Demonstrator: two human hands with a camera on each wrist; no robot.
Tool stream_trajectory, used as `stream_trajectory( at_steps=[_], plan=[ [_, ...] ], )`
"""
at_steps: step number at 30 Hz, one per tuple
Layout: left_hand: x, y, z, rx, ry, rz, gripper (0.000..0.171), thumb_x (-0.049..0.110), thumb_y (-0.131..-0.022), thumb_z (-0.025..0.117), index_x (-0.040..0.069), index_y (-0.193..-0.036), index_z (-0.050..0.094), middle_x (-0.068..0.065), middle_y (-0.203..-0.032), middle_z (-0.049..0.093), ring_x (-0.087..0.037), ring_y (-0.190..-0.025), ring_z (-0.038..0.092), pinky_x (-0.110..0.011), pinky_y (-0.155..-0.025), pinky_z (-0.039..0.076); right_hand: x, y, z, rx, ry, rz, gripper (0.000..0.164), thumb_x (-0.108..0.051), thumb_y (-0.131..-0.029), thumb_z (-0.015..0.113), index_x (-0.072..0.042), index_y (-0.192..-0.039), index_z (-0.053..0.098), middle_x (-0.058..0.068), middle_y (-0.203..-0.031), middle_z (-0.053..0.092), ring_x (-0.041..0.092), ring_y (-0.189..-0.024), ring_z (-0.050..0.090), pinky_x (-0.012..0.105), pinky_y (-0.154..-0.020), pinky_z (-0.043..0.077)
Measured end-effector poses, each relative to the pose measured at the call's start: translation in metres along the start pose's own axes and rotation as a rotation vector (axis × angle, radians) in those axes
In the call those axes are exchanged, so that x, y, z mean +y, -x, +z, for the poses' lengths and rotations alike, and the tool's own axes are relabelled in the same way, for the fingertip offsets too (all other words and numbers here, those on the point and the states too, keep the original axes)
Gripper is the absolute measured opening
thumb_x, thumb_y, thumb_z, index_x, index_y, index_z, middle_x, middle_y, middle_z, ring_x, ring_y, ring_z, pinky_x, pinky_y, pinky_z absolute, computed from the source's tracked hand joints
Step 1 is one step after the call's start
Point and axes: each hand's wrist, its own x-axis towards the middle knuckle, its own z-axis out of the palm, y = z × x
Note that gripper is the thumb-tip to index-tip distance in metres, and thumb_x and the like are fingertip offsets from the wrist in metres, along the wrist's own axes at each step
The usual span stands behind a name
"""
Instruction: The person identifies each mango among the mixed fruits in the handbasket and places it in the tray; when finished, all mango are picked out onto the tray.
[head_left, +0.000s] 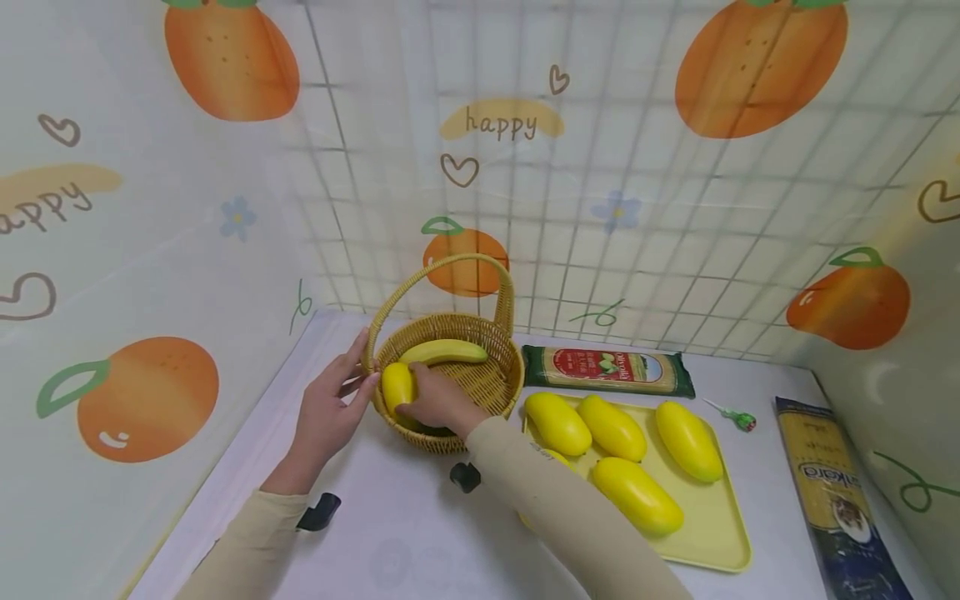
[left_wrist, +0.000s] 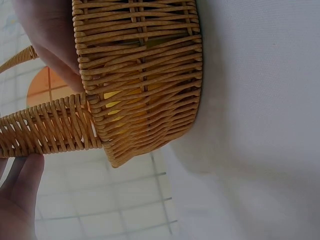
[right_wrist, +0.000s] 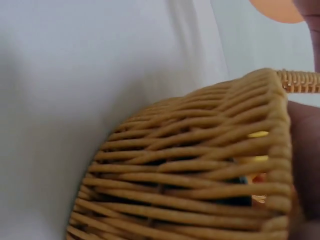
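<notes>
A round wicker basket (head_left: 480, 387) with a tall arched handle (head_left: 405, 292) stands at the back left of the table. My left hand (head_left: 330, 408) holds the handle near its left base, with thumb and fingertips against the weave. In the left wrist view, a fingertip touches the edge of the handle (left_wrist: 50, 125). My right hand (head_left: 442, 398) reaches into the basket and grips a yellow mango (head_left: 397, 387) by the left wall. Behind it lies a banana (head_left: 450, 352). Through the weave, the right wrist view shows dark and red patches too obscured to name.
Right of the basket, several mangoes (head_left: 637, 496) lie on a yellow tray (head_left: 712, 529), one partly behind my right sleeve. A green pasta packet (head_left: 607, 371) lies behind the tray. Further right are a lollipop (head_left: 742, 419) and a blue-and-gold packet (head_left: 832, 483). Printed cloth walls surround the table.
</notes>
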Motion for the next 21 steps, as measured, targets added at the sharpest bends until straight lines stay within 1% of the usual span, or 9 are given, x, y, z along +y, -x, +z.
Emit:
stream_trajectory(
  at_steps=[6,8,11,16,18,21],
  plan=[
    [-0.002,0.0,0.0,0.004,0.013,0.008,0.077,0.0,-0.093,0.072,0.029,-0.157,0.041,-0.005,-0.103,0.065,-0.03,-0.102,0.071,-0.041,-0.085,0.061,0.001,0.004,-0.007,0.062,-0.134,-0.03,0.079,-0.033,-0.09,0.077,-0.011,-0.155,0.038,0.008,-0.139,0.054,0.018,-0.105,0.055,0.033,-0.091,0.054],
    [-0.002,0.0,0.0,0.005,0.012,0.008,0.077,0.001,-0.093,0.072,0.029,-0.157,0.041,-0.006,-0.103,0.066,-0.03,-0.102,0.071,-0.04,-0.085,0.061,0.001,0.007,-0.012,0.092,-0.173,-0.044,0.08,-0.033,-0.09,0.077,-0.013,-0.156,0.037,0.009,-0.141,0.052,0.019,-0.106,0.055,0.034,-0.09,0.055],
    [0.0,0.0,0.0,0.005,0.005,0.005,0.077,0.001,-0.093,0.072,0.029,-0.158,0.041,-0.007,-0.103,0.066,-0.029,-0.102,0.071,-0.039,-0.085,0.061,0.001,0.017,-0.023,0.137,-0.199,-0.066,0.08,-0.033,-0.09,0.077,-0.016,-0.157,0.036,0.009,-0.144,0.05,0.021,-0.108,0.057,0.035,-0.088,0.056],
    [0.002,-0.001,0.0,0.004,-0.004,0.006,0.078,0.001,-0.093,0.072,0.029,-0.158,0.04,-0.008,-0.104,0.066,-0.029,-0.103,0.071,-0.039,-0.084,0.061,0.001,0.041,-0.044,0.179,-0.202,-0.106,0.079,-0.033,-0.089,0.076,-0.02,-0.157,0.037,0.007,-0.145,0.048,0.022,-0.113,0.057,0.036,-0.089,0.056],
    [0.002,-0.001,0.0,0.005,-0.008,0.011,0.078,0.001,-0.092,0.072,0.028,-0.158,0.04,-0.008,-0.103,0.066,-0.029,-0.103,0.071,-0.038,-0.084,0.061,0.004,0.052,-0.051,0.192,-0.183,-0.123,0.079,-0.033,-0.089,0.076,-0.022,-0.157,0.037,0.005,-0.146,0.048,0.021,-0.114,0.056,0.035,-0.09,0.055],
    [0.002,0.0,0.0,0.008,-0.012,0.015,0.078,0.0,-0.092,0.072,0.028,-0.158,0.04,-0.007,-0.101,0.065,-0.029,-0.104,0.071,-0.037,-0.085,0.061,0.011,0.069,-0.06,0.227,-0.116,-0.142,0.079,-0.034,-0.088,0.076,-0.025,-0.157,0.038,0.005,-0.145,0.048,0.02,-0.11,0.056,0.036,-0.089,0.055]
  ],
)
